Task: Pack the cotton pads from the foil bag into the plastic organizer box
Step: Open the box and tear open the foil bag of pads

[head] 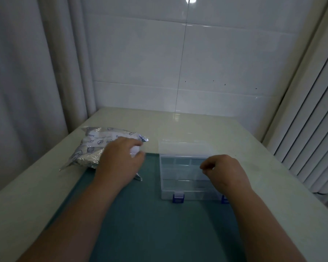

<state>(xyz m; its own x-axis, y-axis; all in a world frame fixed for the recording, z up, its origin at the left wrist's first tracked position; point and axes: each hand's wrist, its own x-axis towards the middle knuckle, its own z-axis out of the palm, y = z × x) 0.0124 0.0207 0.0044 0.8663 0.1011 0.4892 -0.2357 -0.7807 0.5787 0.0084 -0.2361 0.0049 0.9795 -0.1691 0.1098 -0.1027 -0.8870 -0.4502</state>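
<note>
A crinkled silver foil bag (95, 146) with blue printed drawings lies on the table at the left. My left hand (119, 159) lies over the bag's right end, with something white (134, 151), perhaps a cotton pad, between its thumb and fingers. The clear plastic organizer box (184, 176) with blue latches sits on the green mat, its inner compartments visible. My right hand (225, 171) hovers over the box's right side with fingers loosely curled and nothing visible in them.
A green mat (150, 224) covers the near middle of the pale table (197, 125). White tiled wall stands behind, curtains (27, 82) hang at the left, and vertical blinds (311, 129) at the right.
</note>
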